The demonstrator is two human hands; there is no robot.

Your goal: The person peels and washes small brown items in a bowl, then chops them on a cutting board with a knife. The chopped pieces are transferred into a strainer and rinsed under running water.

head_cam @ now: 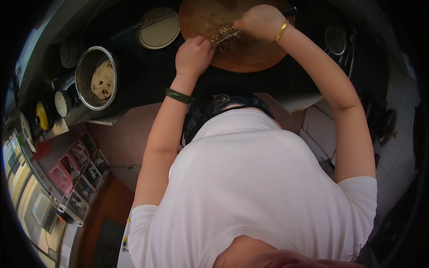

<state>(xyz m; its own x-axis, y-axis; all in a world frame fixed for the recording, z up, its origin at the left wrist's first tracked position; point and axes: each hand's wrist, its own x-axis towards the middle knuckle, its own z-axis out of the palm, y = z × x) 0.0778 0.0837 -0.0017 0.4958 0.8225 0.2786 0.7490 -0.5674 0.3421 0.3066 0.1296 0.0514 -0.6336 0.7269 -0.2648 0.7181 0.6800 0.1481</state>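
Observation:
A kitchen knife (226, 37) lies across a round wooden chopping board (248, 62), its blade seen nearly edge-on. My right hand (263, 21), with a gold bangle at the wrist, is closed on it at the handle end; the dark handle sticks out beyond the fist. At the blade's other end, my left hand (195, 55) has its fingers curled against the tip, though the fingertips are hidden. A green bangle (178, 95) sits on that forearm. Small pale chopped pieces (225, 30) lie along both sides of the blade.
Left of the board, a steel bowl (112, 55) holds a lump of dough (103, 80) with dark bits. A round pale-topped container (159, 28) has a utensil across it. A strainer (335, 40) lies at right. Pink baskets (61, 177) stand on a rack at lower left.

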